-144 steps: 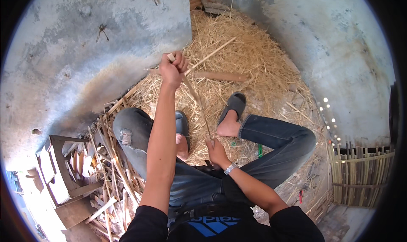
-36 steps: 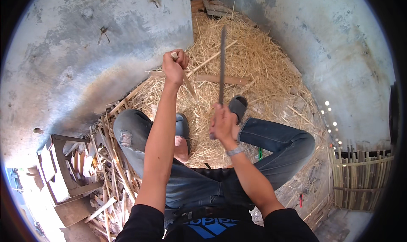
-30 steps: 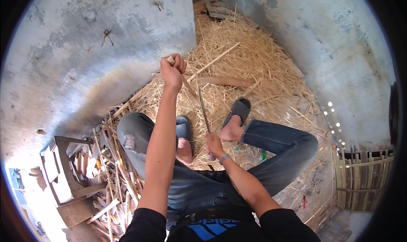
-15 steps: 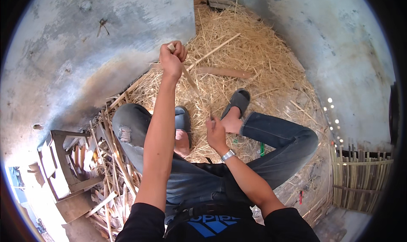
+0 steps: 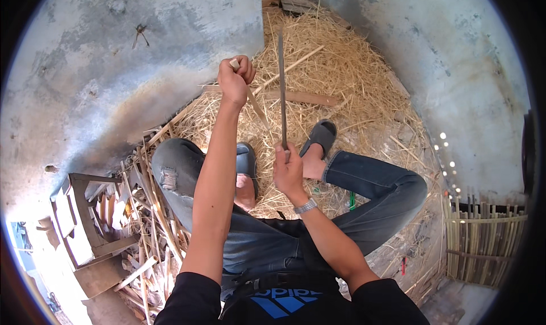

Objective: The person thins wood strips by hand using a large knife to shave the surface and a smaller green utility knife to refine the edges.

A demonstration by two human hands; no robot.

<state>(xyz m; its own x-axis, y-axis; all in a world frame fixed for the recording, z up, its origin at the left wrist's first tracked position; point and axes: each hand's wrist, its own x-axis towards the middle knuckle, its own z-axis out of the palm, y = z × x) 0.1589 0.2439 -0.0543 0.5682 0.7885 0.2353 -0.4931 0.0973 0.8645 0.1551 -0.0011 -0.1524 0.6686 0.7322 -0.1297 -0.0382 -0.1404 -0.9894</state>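
Observation:
My left hand (image 5: 234,83) is raised in front of me, its fingers wrapped round a pale, narrow wooden stick (image 5: 259,110). One end of the stick pokes out above the fist, and the rest slants down toward the straw. Closer to my body, my right hand (image 5: 289,174) grips the handle of a long, narrow-bladed knife (image 5: 282,92). Its blade points away from me, just right of the stick and apart from it in this view.
Straw shavings (image 5: 341,58) cover the floor ahead, with a long pole (image 5: 304,62) and a flat board (image 5: 307,98) on them. Split wood (image 5: 153,228) and a wooden frame (image 5: 91,234) lie left. A slatted bamboo panel (image 5: 486,239) stands right, and walls (image 5: 142,69) rise on both sides.
The knife blade, hard to make out before, now stands out clearly, pointing away from me. My right hand has turned slightly. The left hand with the stick has shifted a little right.

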